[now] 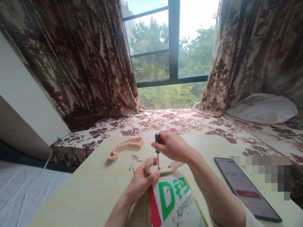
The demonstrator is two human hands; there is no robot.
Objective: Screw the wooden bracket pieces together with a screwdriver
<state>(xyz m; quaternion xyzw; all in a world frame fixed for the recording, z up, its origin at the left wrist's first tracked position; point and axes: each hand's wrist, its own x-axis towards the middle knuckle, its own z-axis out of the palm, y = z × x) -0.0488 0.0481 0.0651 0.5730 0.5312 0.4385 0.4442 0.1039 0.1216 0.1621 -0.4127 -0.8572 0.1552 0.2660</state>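
My right hand (171,145) is closed around the black handle of a screwdriver (157,138), held upright. Its metal shaft points down at a hole in a curved wooden piece (165,169). With thumb and fingers, my left hand (143,176) grips the hooked left end of that piece. The piece lies along the top edge of a white printed carton (174,201) with green lettering and a red stripe. My right wrist hides its far right end. A second, similar curved wooden piece (126,145) lies at the back left, beside several loose screws (135,157).
A smartphone (247,189) showing a timer lies on the right of the pale wooden table (90,189). Beyond the far edge is a ledge with flowered cloth (151,121), under a window between patterned curtains (94,63). A white bundle (262,108) rests at the right.
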